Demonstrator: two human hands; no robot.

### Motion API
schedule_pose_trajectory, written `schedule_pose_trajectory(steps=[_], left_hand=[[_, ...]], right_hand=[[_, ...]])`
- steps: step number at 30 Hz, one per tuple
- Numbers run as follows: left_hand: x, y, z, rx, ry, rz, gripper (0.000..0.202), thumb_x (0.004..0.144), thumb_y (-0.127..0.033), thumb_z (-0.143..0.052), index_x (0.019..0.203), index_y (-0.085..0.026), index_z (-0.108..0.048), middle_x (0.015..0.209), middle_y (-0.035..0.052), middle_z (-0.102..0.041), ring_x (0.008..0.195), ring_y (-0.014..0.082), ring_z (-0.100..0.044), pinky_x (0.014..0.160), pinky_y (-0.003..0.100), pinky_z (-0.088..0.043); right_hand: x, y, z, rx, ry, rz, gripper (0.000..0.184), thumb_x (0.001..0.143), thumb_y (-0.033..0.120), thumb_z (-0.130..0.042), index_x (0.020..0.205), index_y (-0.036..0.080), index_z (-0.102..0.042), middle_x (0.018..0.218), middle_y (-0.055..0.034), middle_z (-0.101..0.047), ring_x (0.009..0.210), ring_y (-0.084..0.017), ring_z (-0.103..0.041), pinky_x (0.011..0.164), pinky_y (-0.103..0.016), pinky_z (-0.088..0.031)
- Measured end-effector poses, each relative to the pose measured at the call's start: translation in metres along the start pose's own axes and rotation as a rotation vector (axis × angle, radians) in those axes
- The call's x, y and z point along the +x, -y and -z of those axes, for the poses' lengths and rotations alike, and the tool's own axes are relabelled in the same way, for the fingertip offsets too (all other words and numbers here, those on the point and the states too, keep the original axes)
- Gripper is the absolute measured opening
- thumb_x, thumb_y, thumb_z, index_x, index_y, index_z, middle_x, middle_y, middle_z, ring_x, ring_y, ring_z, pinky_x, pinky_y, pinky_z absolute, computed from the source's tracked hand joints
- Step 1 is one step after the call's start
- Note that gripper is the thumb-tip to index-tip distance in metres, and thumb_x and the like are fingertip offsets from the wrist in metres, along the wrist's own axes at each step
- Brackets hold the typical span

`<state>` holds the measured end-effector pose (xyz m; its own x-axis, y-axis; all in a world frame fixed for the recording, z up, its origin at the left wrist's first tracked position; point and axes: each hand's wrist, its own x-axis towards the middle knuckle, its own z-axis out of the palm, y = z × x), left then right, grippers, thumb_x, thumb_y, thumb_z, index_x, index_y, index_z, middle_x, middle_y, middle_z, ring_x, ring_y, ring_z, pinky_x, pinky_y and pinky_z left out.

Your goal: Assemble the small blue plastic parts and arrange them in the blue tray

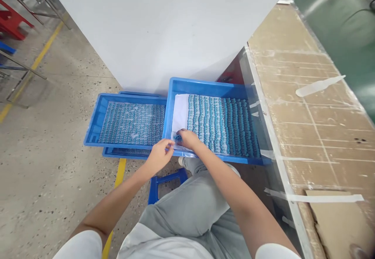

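Note:
My right hand [190, 138] reaches into the near left corner of the right-hand blue tray [202, 82]. Its fingers are closed around a small clump of blue pieces [177, 138], whose exact kind is too small to tell. Beside it, my left hand [159, 155] is at the tray's left rim, fingers loosely bent and apart, with nothing visible in them. Rows of small blue pieces [208, 118] lie on a white sheet [181, 110] in this tray. A strip of the sheet at the left is bare.
On the left stands a second blue tray [91, 128] filled with similar rows, stacked on another. A blue stool [154, 190] is below. To the right is a cardboard-covered bench [293, 106] with tape strips. A white panel [170, 28] rises behind the trays.

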<state>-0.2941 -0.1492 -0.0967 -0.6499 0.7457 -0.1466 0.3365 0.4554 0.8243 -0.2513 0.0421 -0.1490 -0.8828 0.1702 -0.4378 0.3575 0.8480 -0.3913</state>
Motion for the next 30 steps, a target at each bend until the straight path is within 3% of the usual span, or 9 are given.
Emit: schedule_pose_trajectory(steps=[4,9,15,20,23,30], left_hand=[[0.037,-0.01,0.01,0.221,0.074,-0.074,0.028,0.082,-0.012,-0.05,0.105,-0.016,-0.064,0.106,0.007,-0.068,0.086,0.0142,-0.067,0.086,0.028,-0.052],[0.076,-0.016,-0.008,0.489,0.242,-0.079,0.036,0.08,-0.007,-0.05,0.111,-0.013,-0.066,0.112,0.013,-0.066,0.102,0.021,-0.064,0.097,0.032,-0.046],[0.109,-0.006,-0.04,0.58,0.415,0.006,0.041,0.076,-0.006,-0.058,0.115,-0.015,-0.065,0.116,0.0136,-0.066,0.111,0.0247,-0.061,0.095,0.031,-0.047],[0.119,0.001,-0.048,0.648,0.514,0.102,0.023,0.086,-0.023,-0.061,0.107,-0.015,-0.065,0.11,0.01,-0.066,0.105,0.0211,-0.062,0.09,0.037,-0.05],[0.119,0.002,-0.05,0.691,0.542,0.164,0.029,0.089,-0.034,-0.058,0.111,-0.015,-0.061,0.112,0.0087,-0.063,0.1,0.0197,-0.062,0.086,0.04,-0.053],[0.117,0.005,-0.054,0.66,0.505,0.146,0.031,0.088,-0.032,-0.059,0.113,-0.015,-0.06,0.118,0.0097,-0.061,0.106,0.0212,-0.06,0.09,0.043,-0.051]], right_hand=[[-0.029,-0.017,0.015,-0.008,-0.069,-0.061,0.051,0.073,0.03,-0.074,0.122,0.025,-0.059,0.122,-0.007,-0.063,0.106,-0.022,-0.062,0.085,-0.027,-0.045],[-0.058,-0.037,0.024,-0.004,-0.134,-0.168,0.036,0.082,0.027,-0.063,0.118,0.023,-0.061,0.109,-0.0064,-0.07,0.099,-0.022,-0.065,0.081,-0.029,-0.046],[-0.037,-0.025,0.015,-0.021,-0.066,-0.151,0.032,0.078,0.022,-0.068,0.109,0.027,-0.067,0.101,-0.0044,-0.072,0.097,-0.021,-0.066,0.08,-0.028,-0.047],[-0.01,-0.012,0.005,-0.051,0.02,-0.147,0.023,0.082,0.029,-0.069,0.103,0.019,-0.068,0.104,-0.0088,-0.07,0.101,-0.022,-0.065,0.088,-0.038,-0.049],[-0.005,-0.012,0.001,-0.037,0.053,-0.156,0.027,0.09,0.039,-0.059,0.101,0.015,-0.066,0.103,-0.0068,-0.069,0.097,-0.019,-0.064,0.089,-0.041,-0.05],[-0.009,-0.028,-0.001,0.047,-0.03,-0.237,0.013,0.078,0.028,-0.067,0.087,0.024,-0.074,0.092,-0.0082,-0.073,0.093,-0.022,-0.068,0.077,-0.028,-0.049]])
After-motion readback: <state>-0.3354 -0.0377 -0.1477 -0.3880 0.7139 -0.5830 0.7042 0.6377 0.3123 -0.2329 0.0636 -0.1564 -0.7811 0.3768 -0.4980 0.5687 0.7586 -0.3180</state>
